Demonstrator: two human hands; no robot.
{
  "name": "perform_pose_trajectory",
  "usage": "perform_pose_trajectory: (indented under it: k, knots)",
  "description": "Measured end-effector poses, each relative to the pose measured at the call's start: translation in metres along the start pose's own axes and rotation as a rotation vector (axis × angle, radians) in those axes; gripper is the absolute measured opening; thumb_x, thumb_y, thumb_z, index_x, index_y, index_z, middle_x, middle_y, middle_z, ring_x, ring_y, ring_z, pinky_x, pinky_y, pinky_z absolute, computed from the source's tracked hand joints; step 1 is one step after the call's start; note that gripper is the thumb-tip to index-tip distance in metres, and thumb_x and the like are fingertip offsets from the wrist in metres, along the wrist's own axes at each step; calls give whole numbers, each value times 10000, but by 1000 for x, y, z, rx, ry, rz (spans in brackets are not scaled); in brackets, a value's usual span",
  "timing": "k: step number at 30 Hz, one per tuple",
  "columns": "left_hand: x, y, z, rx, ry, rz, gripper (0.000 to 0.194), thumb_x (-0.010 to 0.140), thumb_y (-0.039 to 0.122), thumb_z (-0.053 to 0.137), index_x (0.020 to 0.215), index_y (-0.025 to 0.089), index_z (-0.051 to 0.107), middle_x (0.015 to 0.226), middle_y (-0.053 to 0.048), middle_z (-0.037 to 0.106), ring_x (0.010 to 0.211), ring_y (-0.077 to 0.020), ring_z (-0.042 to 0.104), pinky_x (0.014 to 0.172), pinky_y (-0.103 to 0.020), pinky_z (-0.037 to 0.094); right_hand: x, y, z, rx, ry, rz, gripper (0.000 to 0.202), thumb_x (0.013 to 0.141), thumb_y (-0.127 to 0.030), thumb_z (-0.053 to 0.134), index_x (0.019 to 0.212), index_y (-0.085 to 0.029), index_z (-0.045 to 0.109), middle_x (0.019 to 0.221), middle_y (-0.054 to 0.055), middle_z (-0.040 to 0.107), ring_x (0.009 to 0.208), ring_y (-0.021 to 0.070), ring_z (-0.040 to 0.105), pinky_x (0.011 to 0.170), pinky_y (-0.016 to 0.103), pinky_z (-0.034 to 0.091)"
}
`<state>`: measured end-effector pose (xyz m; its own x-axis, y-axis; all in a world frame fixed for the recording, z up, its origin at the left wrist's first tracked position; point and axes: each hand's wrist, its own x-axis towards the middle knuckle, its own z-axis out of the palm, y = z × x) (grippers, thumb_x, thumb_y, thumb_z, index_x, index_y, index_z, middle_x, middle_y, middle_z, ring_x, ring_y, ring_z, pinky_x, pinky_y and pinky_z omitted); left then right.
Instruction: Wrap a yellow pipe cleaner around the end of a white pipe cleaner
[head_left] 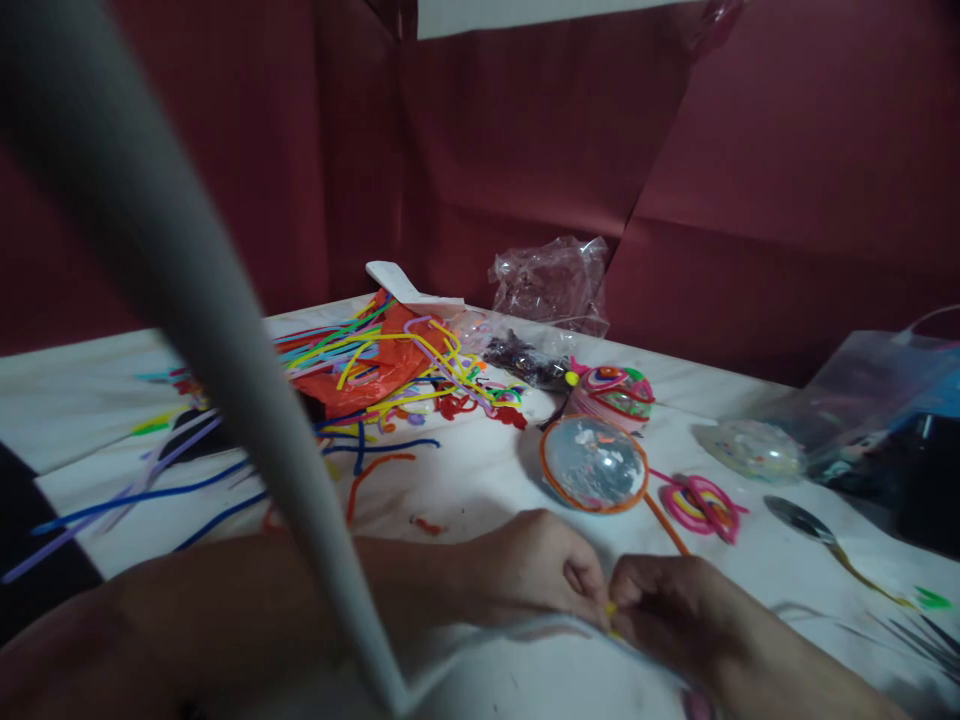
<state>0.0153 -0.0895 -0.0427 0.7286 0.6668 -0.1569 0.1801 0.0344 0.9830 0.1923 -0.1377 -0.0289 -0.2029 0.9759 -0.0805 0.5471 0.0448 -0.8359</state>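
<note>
My left hand [529,565] and my right hand [679,605] meet low in the middle, fingers closed in a pinch. Between their fingertips shows a small yellow piece [612,608], gripped from both sides; its kind is mostly hidden, though it looks like a bit of pipe cleaner. Just beyond the hands lies a clear plastic dome [595,462] with an orange pipe cleaner around its rim. An orange stem [666,523] slants from it towards my right hand. To its right is a flat pink coil [697,507] with yellow and orange inside.
Loose pipe cleaners [405,352] in many colours cover the left and back of the table. Behind the dome stands a pink decorated one [613,393]. Clear wrapping [551,285] lies at the back, a plastic bag [862,385] at the right. A blurred grey bar [247,370] crosses the foreground.
</note>
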Motion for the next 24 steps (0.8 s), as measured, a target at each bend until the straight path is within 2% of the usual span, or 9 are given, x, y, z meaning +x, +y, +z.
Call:
perform_pose_trajectory:
  k: [3, 4, 6, 9, 14, 18, 21, 24]
  knots:
    - [3, 5, -2, -216, 240, -17, 193, 544, 262, 709, 597, 126, 582, 527, 53, 515, 476, -53, 404, 463, -193, 278, 11, -3, 6, 170, 13, 50, 338, 668, -476, 692, 609, -173, 555, 527, -41, 448, 490, 107, 393, 459, 214, 339]
    - [4, 7, -2, -257, 304, -12, 220, 530, 281, 717, 596, 125, 577, 504, 60, 495, 458, -46, 382, 450, -191, 258, 15, -3, 9, 200, 56, 35, 367, 661, -498, 698, 600, -173, 538, 519, -47, 427, 485, 102, 371, 451, 212, 320]
    - [5, 8, -1, -300, 351, 9, 239, 521, 301, 719, 589, 127, 570, 468, 73, 455, 440, -37, 353, 440, -189, 233, 19, 0, 13, 229, 114, -12, 411, 671, -550, 679, 591, -175, 530, 511, -47, 417, 482, 103, 358, 443, 215, 306]
    - [5, 6, 2, -326, 381, 28, 231, 534, 305, 712, 589, 126, 576, 447, 82, 421, 434, -34, 345, 439, -186, 227, 18, 6, 15, 241, 143, -37, 427, 719, -591, 626, 627, -179, 560, 533, -22, 477, 496, 124, 420, 453, 227, 353]
    - [4, 2, 6, -310, 349, 20, 196, 586, 276, 705, 623, 124, 587, 437, 91, 420, 417, -31, 342, 445, -184, 244, 12, 7, 14, 240, 206, -17, 411, 722, -589, 623, 681, -181, 610, 587, 3, 553, 528, 150, 513, 482, 242, 425]
    - [0, 10, 6, -301, 333, 11, 162, 610, 217, 683, 602, 126, 549, 434, 93, 438, 402, -26, 339, 446, -183, 254, 12, -1, 15, 235, 205, -14, 369, 734, -545, 619, 661, -183, 600, 577, -5, 539, 525, 143, 504, 483, 233, 418]
    - [-2, 16, 2, -235, 242, -24, 121, 649, 180, 636, 601, 128, 538, 446, 91, 441, 407, -25, 338, 444, -180, 257, 11, -10, 13, 195, 185, 13, 355, 680, -523, 640, 627, -180, 567, 531, -27, 471, 482, 120, 420, 445, 221, 349]
    - [-3, 15, -2, -89, 106, 8, 124, 685, 196, 626, 612, 118, 562, 490, 78, 458, 447, -28, 357, 445, -173, 255, 4, -13, 6, 87, 55, 35, 325, 699, -489, 609, 612, -184, 535, 523, -48, 397, 486, 110, 352, 438, 213, 301]
